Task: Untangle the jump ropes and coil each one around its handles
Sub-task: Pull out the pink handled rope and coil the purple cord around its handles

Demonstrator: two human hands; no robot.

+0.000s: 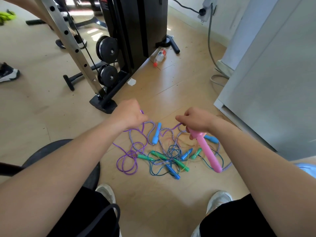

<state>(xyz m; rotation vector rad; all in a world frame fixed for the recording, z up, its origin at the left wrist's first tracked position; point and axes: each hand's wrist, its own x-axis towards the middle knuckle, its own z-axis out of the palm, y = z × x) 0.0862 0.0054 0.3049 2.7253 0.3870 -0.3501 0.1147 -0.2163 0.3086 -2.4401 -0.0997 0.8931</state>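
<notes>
A tangle of jump ropes (168, 155) lies on the wooden floor between my feet and the gym machine. My right hand (196, 119) grips the top of a pink handle (206, 151), which slants down over the pile, and also pinches a purple rope. My left hand (130, 113) pinches the same purple rope (127, 156), whose loops hang to the floor at the left. Blue handles (156, 134) and green handles (158, 155) lie among a striped purple-white rope (172, 135) and thin blue and green cords.
A black gym machine (135, 26) with a slanted steel post (71, 43) stands ahead. A plastic bottle (160, 56) lies near its base. A white cabinet (273, 82) is on the right. A black weight plate (68, 165) lies at my left. Another person's shoes (7, 72) stand far left.
</notes>
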